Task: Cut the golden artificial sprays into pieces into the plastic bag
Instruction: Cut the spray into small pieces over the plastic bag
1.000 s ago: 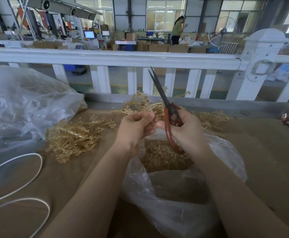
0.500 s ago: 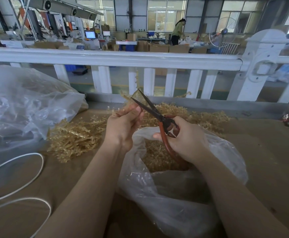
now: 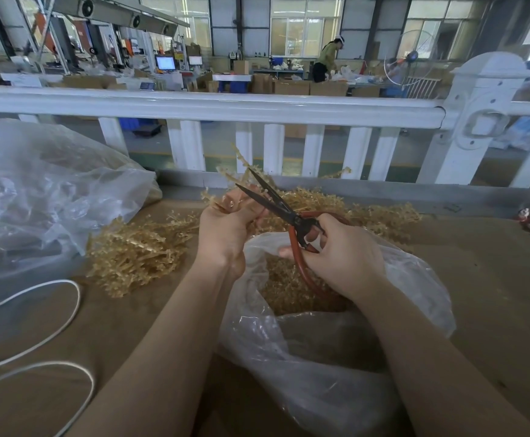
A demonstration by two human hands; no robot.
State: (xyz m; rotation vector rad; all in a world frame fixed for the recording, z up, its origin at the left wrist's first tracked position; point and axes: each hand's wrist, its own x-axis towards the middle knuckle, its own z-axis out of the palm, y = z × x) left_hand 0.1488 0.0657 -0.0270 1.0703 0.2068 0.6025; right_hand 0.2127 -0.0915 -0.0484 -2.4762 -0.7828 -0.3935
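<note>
The left hand [image 3: 225, 230] grips a golden spray [image 3: 241, 181] and holds it up over the open mouth of the plastic bag [image 3: 336, 357], which lies on the desk [image 3: 493, 294] just in front of the person. The right hand [image 3: 342, 257] has its fingers through the red handles of the scissors [image 3: 284, 209] and grips them. One second ago the blades were closed and pointed up toward the white fence [image 3: 210, 105]; now they are open and turned to the left, and the stems of the spray stand between them, near the fingers of the left hand. I think this means the next cut is ready, and the person needs only to close the blades. The piece should fall into the bag, where many golden pieces [image 3: 288, 288] already lie. Two heaps of uncut sprays wait on the desk, one left of the bag [image 3: 137, 253] and one behind it [image 3: 383, 216], so much of the task seems to be left. The blades are close to the left fingers, so some care is needed
</note>
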